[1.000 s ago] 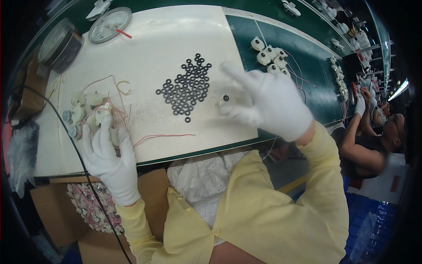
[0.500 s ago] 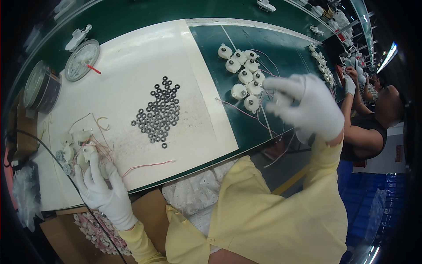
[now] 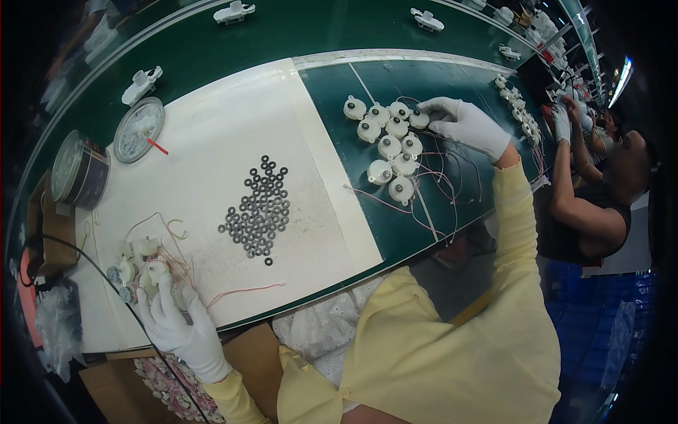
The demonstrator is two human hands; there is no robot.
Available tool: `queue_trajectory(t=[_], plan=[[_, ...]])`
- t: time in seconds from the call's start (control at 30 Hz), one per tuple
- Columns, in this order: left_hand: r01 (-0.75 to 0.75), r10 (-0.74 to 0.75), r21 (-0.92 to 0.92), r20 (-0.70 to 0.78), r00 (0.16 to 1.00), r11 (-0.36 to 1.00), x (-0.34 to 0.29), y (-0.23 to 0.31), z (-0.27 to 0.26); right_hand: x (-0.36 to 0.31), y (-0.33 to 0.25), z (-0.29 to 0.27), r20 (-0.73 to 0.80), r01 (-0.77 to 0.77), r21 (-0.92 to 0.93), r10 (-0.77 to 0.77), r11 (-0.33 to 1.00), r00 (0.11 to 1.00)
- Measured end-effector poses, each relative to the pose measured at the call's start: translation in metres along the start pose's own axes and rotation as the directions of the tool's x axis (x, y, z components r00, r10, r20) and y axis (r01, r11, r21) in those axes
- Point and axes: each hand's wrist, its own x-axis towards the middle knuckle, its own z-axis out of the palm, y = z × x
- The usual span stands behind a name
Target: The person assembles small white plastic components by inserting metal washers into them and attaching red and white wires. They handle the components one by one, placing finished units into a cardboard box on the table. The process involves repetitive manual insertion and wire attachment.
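Note:
My gloved right hand [image 3: 462, 128] is closed at the fingertips on a small round white motor [image 3: 419, 119] with a dark centre. That motor sits at the upper right of a cluster of similar white motors [image 3: 388, 147] on the green surface, their thin wires trailing right and toward me. At the left, my gloved left hand [image 3: 185, 333] lies with fingers apart against a loose pile of cream motors [image 3: 148, 247] with pink wires. Its fingertips touch one motor and partly hide it. Between the two hands, many small black rings [image 3: 265, 205] lie on the white sheet.
A round tub [image 3: 79, 169] and a clear lid [image 3: 139, 131] holding small pale pieces stand at the far left. A black cable [image 3: 92, 258] crosses near my left hand. White parts [image 3: 234, 12] sit on the green strip beyond. Another person [image 3: 593, 198] works at the right.
My right hand, raised and blurred before, has come down to a motor at the cluster's upper right. The whole view has shifted, with the table lower in it. My left hand keeps its pose.

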Motion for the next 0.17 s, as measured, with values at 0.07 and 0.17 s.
queue_trajectory(t=[0.07,0.17], plan=[[-0.002,0.002,0.004,-0.012,1.0,1.0,-0.001,0.0,0.002,0.002,0.014,0.001,0.018,0.048,0.045,-0.049,0.998,0.999],[0.003,-0.002,0.02,-0.017,1.0,1.0,-0.002,0.0,0.003,0.008,0.027,0.003,0.1,0.004,0.191,-0.024,0.982,0.995]])
